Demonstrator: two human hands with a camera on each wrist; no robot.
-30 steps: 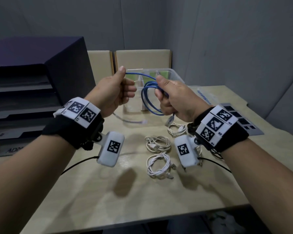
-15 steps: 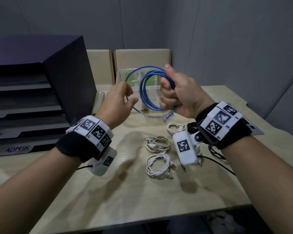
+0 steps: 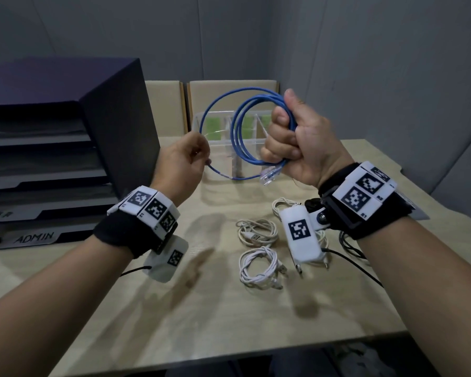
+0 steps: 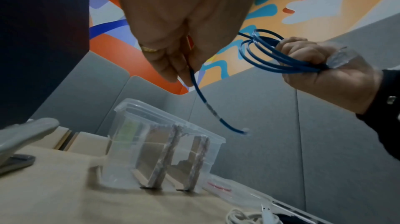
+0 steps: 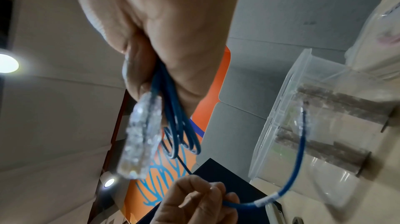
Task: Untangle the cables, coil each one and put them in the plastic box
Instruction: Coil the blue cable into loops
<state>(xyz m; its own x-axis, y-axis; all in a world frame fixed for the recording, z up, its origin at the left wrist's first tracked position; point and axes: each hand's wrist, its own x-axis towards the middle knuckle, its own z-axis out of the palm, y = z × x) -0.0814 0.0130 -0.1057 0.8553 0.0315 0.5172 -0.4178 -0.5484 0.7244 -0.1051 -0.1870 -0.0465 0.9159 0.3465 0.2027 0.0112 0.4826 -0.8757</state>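
Blue cable half coiled above the worktop

Right hand [image 3: 299,142] fists round glossy round loops of blue cable [image 3: 239,137]; at nine o'clock, left hand [image 3: 182,161] fingers pinch its free tail.

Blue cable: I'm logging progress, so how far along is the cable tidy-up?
Done: three white cable coils lie bundled on the table. In hand: the right hand grips the blue cable loops; the left hand pinches its free tail. Left: finish that coil, then load the plastic box, which looks empty.
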